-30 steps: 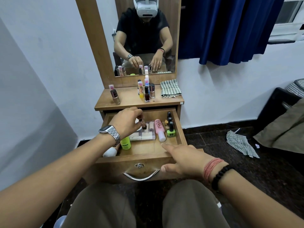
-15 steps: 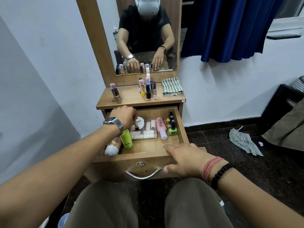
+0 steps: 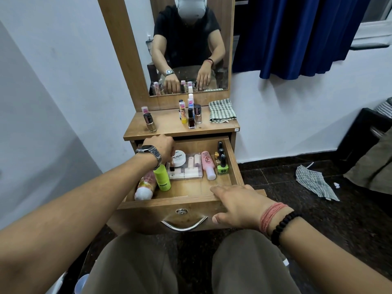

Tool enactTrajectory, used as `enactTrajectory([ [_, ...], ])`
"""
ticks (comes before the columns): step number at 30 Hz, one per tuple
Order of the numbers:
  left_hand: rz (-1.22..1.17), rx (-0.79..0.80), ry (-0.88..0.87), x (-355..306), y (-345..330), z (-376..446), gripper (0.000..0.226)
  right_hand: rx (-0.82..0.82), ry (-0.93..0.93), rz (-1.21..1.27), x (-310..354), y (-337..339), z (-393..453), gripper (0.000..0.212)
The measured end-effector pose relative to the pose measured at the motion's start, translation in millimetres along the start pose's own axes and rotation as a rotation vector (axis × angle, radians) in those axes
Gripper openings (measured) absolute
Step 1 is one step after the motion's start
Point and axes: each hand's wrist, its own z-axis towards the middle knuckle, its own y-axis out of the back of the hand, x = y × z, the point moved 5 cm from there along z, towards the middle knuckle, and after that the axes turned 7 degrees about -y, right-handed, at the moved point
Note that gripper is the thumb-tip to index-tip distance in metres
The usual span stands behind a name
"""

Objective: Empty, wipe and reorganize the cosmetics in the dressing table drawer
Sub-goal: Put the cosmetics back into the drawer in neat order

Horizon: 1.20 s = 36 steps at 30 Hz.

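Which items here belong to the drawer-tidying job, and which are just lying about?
Belonging to the job: drawer, lime green bottle, pink tube, clear case, green nail polish, folded checked cloth.

Just lying about: blue curtain, crumpled cloth on the floor.

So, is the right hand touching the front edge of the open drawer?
Touching. The head view shows the right hand on the drawer front, fingers over its top edge and thumb against its face.

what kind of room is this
Most likely a bedroom or dressing corner at home: a wooden dressing table with a mirror, an open drawer of cosmetics, and a blue curtain by a window.
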Motion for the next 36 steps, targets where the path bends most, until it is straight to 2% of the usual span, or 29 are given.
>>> enactTrajectory([
  [8,-0.007,-0.005,-0.045,0,-1,2,0.013,0.003,-0.002,-0.004,0,-1,1,0.071],
  [13,-0.034,-0.075,-0.107,-2,10,-4,0.009,0.002,-0.007,-0.016,0,-2,2,0.068],
  [17,-0.017,-0.009,-0.193,-16,8,-18,0.018,0.002,-0.008,-0.023,0,-2,2,0.069],
  [20,0.070,0.006,-0.237,-26,-3,-25,0.015,0.000,-0.013,-0.031,0,-3,2,0.069],
  [36,0.091,-0.050,-0.274,-26,-24,-26,0.020,-0.001,-0.021,-0.031,0,-4,4,0.068],
])
